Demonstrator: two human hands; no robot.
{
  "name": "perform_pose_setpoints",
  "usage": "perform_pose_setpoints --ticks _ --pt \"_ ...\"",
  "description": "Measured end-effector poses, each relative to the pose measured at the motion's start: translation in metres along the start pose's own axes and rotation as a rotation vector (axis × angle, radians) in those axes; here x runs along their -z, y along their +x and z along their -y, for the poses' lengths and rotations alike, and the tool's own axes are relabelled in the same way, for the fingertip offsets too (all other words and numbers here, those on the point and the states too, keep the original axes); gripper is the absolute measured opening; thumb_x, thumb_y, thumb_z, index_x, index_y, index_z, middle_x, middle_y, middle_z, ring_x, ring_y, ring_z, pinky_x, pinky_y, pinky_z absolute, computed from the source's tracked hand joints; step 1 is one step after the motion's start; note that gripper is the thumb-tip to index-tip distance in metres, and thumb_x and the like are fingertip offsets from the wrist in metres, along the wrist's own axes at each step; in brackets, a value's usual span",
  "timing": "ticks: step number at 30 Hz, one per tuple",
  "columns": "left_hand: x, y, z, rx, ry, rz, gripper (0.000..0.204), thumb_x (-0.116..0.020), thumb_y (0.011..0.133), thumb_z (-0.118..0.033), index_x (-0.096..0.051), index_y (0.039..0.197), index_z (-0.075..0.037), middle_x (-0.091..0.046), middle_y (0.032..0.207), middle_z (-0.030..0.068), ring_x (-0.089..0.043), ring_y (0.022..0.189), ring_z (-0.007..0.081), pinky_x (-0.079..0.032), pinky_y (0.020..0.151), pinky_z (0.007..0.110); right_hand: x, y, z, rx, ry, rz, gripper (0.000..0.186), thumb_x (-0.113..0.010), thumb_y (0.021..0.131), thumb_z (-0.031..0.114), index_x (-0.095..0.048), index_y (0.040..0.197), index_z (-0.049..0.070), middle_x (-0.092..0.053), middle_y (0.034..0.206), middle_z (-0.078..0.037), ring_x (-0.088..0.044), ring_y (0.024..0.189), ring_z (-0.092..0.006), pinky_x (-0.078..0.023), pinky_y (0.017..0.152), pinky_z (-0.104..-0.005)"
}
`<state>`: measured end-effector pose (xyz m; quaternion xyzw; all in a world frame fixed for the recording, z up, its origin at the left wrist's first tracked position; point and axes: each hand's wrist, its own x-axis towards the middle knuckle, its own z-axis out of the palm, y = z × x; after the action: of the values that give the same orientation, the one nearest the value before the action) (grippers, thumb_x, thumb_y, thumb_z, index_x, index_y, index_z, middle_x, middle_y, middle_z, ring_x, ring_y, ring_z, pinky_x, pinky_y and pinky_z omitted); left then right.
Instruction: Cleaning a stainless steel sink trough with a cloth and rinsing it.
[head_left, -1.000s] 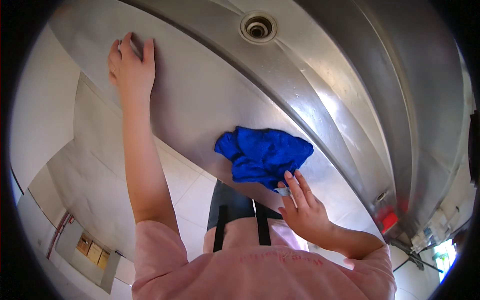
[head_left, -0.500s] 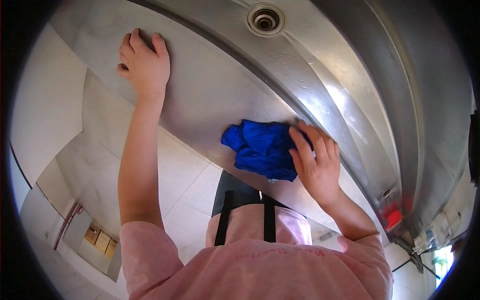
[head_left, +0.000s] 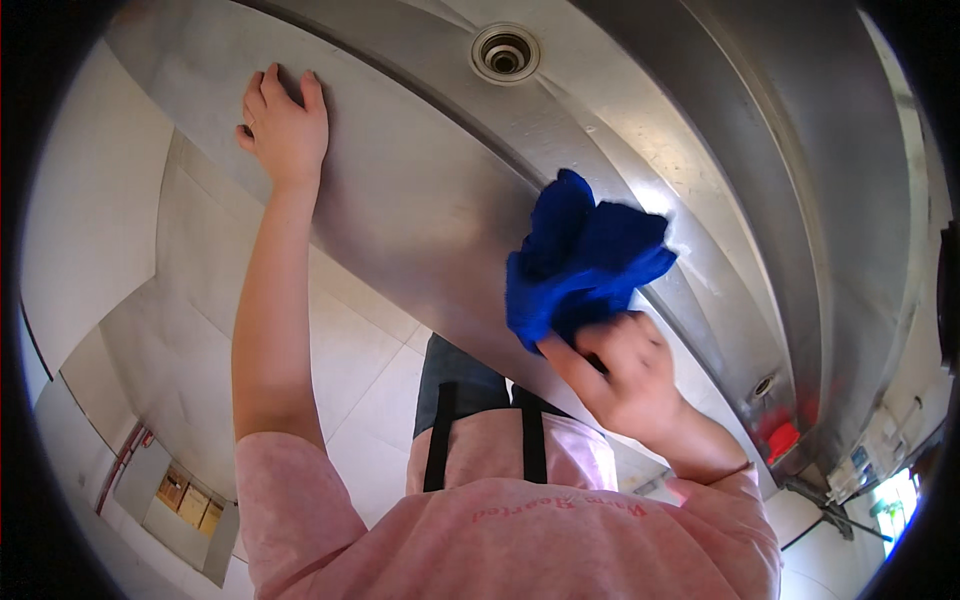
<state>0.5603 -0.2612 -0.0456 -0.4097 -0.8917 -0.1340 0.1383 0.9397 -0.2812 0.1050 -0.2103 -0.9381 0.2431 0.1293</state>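
Observation:
A bunched blue cloth (head_left: 580, 260) hangs in the air above the front rim of a stainless steel sink (head_left: 420, 190), gripped from below by my right hand (head_left: 625, 370). My left hand (head_left: 285, 125) lies flat with fingers spread on the steel surface at the left end. The round drain (head_left: 505, 52) sits at the top of the basin, away from both hands.
The steel basin walls (head_left: 760, 180) curve off to the right. A small red object (head_left: 782, 440) sits near the right end of the sink. White floor tiles (head_left: 340, 350) lie below, with a low shelf holding boxes (head_left: 185, 495) at lower left.
My right hand reached onto the blue cloth lying on the sink rim, closed on it and lifted it up and to the right. My left hand stayed pressed on the steel.

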Motion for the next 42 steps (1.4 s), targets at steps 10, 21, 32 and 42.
perform_pose_setpoints --ticks 10,21,32,42 --pt "0.008 0.002 -0.004 0.04 -0.001 0.036 0.054 -0.047 0.09 -0.045 -0.046 0.131 -0.01 -0.04 0.14 0.01 -0.033 0.132 0.026 -0.017 0.105 0.056 -0.045 -0.031 0.005 -0.175 0.026 0.134 0.035 -0.06 0.069 0.013 -0.066 0.104 0.006 -0.059 0.1 -0.009 -0.059 0.081 -0.0198 -0.049 0.068 -0.0297" --pt "0.008 0.001 -0.011 0.021 0.008 0.033 0.053 -0.049 0.089 -0.043 -0.046 0.129 -0.008 -0.04 0.137 0.0108 -0.034 0.131 0.0255 -0.018 0.104 0.057 -0.105 0.075 -0.038 -0.223 -0.136 0.029 0.063 -0.052 0.085 0.042 -0.039 0.14 0.013 -0.036 0.146 -0.006 -0.031 0.136 -0.0213 -0.019 0.112 -0.045" --pt "0.012 -0.006 -0.012 0.012 0.011 0.045 0.05 -0.051 0.088 -0.039 -0.046 0.128 -0.008 -0.039 0.136 0.0115 -0.034 0.13 0.0263 -0.02 0.101 0.06 -0.097 0.034 -0.024 -0.538 -0.177 -0.007 0.07 -0.061 0.079 0.044 -0.041 0.138 0.012 -0.04 0.141 -0.01 -0.039 0.129 -0.0283 -0.03 0.105 -0.0469" --pt "0.016 -0.019 -0.027 -0.055 0.056 0.07 0.05 -0.05 0.09 -0.033 -0.039 0.13 -0.004 -0.035 0.137 0.0162 -0.031 0.131 0.0304 -0.02 0.099 0.062 -0.053 -0.048 -0.085 -0.776 0.361 0.301 0.056 -0.047 0.093 0.039 -0.037 0.138 0.007 -0.052 0.126 -0.021 -0.054 0.11 -0.0378 -0.041 0.096 -0.0402"
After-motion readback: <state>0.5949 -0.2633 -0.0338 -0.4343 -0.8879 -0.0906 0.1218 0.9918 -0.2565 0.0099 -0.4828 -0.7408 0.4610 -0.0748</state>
